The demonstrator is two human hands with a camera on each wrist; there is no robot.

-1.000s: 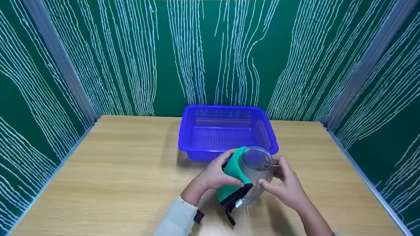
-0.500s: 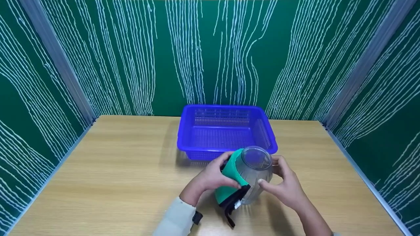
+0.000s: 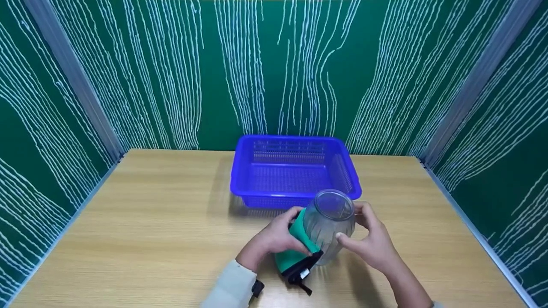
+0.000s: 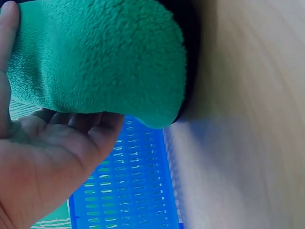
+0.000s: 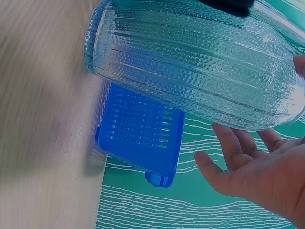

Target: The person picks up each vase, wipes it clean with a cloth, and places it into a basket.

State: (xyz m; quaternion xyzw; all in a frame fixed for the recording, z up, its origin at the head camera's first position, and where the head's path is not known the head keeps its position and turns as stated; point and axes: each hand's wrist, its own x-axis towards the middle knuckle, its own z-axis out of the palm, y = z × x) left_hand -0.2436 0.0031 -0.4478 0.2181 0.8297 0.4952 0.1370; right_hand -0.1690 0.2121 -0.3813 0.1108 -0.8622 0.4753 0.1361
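A clear glass jar with ribbed, dimpled sides stands on the table in front of the basket. My right hand holds its right side near the top, thumb on the near face and fingers behind. Against the jar's left side my left hand grips a green fleecy cloth with a black border and a small white tag. In the left wrist view the cloth bulges over the fingers, and its dark edge hangs close to the tabletop. The cloth hides the jar's lower left side.
A blue plastic basket with slotted walls stands just behind the jar. The wooden table reaches back to green walls with white wavy lines. A small black piece shows beside the left sleeve.
My left hand and the green cloth have slid down and slightly left along the jar, baring more of the glass. My right hand stays almost where it was.
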